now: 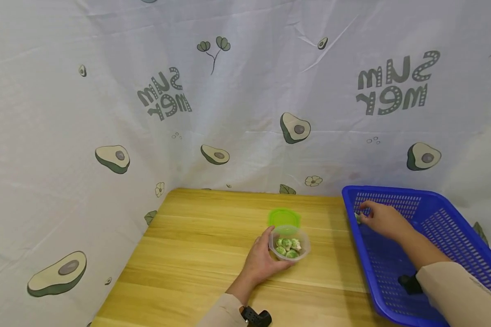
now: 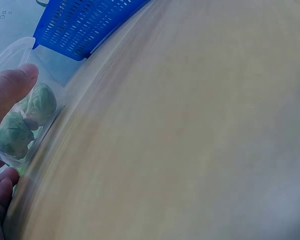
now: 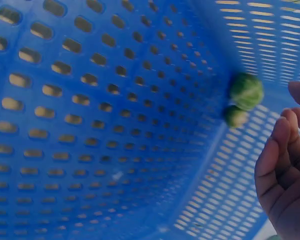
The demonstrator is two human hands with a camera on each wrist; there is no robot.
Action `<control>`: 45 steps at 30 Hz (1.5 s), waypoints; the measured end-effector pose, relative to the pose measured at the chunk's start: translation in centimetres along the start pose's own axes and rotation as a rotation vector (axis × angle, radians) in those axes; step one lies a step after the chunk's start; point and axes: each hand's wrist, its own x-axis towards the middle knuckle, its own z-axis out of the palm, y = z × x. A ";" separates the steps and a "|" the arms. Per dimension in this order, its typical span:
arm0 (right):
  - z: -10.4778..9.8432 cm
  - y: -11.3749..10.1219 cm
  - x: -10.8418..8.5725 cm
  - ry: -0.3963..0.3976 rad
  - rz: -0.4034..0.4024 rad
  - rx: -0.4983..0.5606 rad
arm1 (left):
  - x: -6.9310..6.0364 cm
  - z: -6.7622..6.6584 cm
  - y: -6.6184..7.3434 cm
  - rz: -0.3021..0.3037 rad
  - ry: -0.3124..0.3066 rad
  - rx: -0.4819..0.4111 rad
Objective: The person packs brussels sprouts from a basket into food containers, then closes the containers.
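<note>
My left hand (image 1: 259, 261) is clamped round a clear bowl (image 1: 307, 247) of Brussels sprouts (image 1: 286, 244); a green lid (image 1: 284, 217) lies on the wooden table (image 1: 196, 247) at the bowl's twelve o'clock. At the bowl's three o'clock, inside a blue basket (image 1: 370, 282), my right hand (image 1: 386, 221), fingertips apart, is near two loose sprouts (image 3: 247, 91).

We reach forward with both arms (image 1: 424, 252), sleeves (image 1: 460, 290) ending short of the wrists (image 1: 243, 284) — our left grip (image 1: 261, 260) curved in a hold, thumb (image 1: 282, 265) set apart from its fingers (image 1: 266, 235), our right grip (image 1: 386, 221) farther out with the fingers (image 3: 272, 152) bent loosely and their tips parted
</note>
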 end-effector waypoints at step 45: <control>1.5 1.8 0.9 0.079 0.091 -0.018 | 0.1 -0.2 0.3 0.012 0.007 0.029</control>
